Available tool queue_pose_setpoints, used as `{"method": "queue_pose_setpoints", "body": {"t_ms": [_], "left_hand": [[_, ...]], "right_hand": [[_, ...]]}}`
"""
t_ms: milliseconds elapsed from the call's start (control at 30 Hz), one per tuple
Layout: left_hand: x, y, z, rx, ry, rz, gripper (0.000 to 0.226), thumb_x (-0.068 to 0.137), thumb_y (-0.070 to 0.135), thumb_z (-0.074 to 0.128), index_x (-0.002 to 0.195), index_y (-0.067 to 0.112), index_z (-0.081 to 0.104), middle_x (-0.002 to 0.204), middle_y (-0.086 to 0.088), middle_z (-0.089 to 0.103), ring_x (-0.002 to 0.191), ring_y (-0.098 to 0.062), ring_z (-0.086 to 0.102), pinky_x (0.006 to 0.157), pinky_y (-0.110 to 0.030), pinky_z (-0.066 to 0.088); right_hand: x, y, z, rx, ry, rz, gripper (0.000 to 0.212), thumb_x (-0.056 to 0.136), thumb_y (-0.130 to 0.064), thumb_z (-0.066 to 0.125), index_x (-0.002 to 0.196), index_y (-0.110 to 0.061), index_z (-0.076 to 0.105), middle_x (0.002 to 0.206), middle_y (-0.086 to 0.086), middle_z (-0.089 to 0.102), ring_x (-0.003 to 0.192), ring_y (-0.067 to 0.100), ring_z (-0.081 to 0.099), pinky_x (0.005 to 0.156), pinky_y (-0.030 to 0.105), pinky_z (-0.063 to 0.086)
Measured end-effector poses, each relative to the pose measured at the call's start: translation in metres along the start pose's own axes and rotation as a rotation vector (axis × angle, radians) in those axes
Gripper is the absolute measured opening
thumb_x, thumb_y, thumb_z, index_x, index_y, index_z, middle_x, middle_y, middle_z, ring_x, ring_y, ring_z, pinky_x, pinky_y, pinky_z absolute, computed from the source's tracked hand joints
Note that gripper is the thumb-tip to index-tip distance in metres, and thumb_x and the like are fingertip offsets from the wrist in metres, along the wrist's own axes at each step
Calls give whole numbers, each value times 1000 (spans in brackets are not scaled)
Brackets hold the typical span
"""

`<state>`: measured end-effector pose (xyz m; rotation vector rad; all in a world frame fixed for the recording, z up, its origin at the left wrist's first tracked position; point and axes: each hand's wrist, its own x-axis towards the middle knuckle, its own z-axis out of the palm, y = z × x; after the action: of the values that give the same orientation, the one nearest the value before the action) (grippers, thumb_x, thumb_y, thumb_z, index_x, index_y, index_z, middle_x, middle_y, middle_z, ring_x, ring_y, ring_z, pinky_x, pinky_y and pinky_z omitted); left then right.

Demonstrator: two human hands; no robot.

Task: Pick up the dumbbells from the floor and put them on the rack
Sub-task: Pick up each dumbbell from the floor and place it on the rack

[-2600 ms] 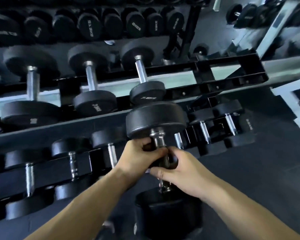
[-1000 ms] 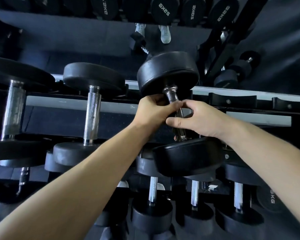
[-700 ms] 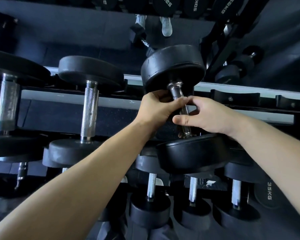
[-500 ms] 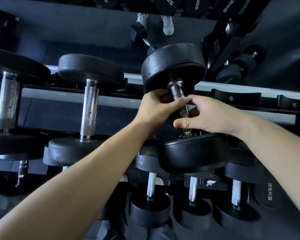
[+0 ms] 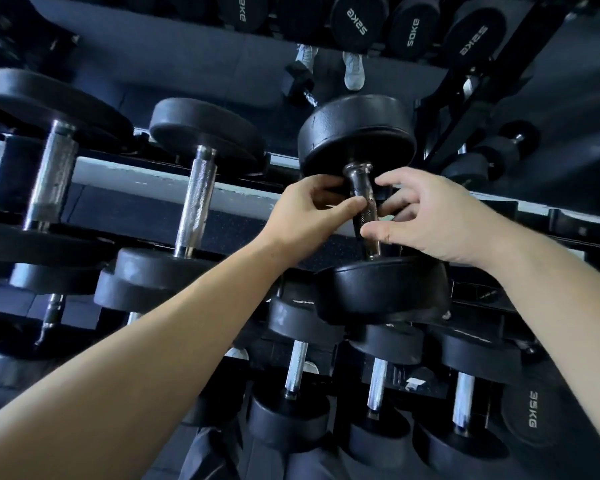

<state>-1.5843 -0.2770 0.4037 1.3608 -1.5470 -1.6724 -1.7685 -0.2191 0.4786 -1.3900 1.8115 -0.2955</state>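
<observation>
From where I stand, the dumbbell (image 5: pixel 364 206) lies across the upper tier of the rack (image 5: pixel 243 199), to the right of a neighbouring dumbbell (image 5: pixel 194 199). Its far head (image 5: pixel 357 133) and near head (image 5: pixel 381 292) look seated on the two rails. The left hand (image 5: pixel 309 216) is curled round the top of the knurled handle (image 5: pixel 369 216), thumb tip against the steel. The right hand (image 5: pixel 426 216) is loose, its fingers spread and mostly straight, cupped about the handle, not clenched. This looks a heavy, rigid lump: thick rubber heads on a short bar, with a plate on the tier below marked 35KG (image 5: pixel 534 408). The knurling gives a sure hold, so the middle of the handle is the place to take it, two-handed. I'd keep fingers out from under the heads, which could pinch against the rails.
</observation>
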Motion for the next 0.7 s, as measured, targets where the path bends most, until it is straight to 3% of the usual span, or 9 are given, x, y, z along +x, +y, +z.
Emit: {"method": "queue_pose_setpoints", "body": {"t_ms": [167,333,533,700], "left_hand": [[-32,9,-15,-4,56,-6,56,86,42,80,133,15,65,107,0,80,100,-16,78,96,-46,62],[-66,6,-42,-37,108,7,54,88,43,77,134,18,64,107,3,80,100,-15,78,96,-46,62],[-124,-7,-81,-184,159,38,51,84,42,76,127,17,65,105,-4,80,102,-23,78,98,-51,61],[-181,-19,-123,-287,191,99,43,89,37,75,126,15,67,102,-6,80,102,-25,77,94,-47,63]], "right_hand": [[-21,-15,10,4,75,-66,65,74,-56,83,132,-42,58,115,-15,69,101,2,71,96,39,58],[-42,-39,32,-23,133,-135,56,79,-48,82,130,-35,63,114,-14,68,102,1,68,89,24,53],[-58,-82,76,-2,194,-201,47,80,-45,82,122,-31,68,106,-11,71,101,6,71,95,39,59],[-83,-129,131,23,200,-249,40,77,-55,81,109,-34,69,98,-10,75,93,4,73,88,33,59]]}}
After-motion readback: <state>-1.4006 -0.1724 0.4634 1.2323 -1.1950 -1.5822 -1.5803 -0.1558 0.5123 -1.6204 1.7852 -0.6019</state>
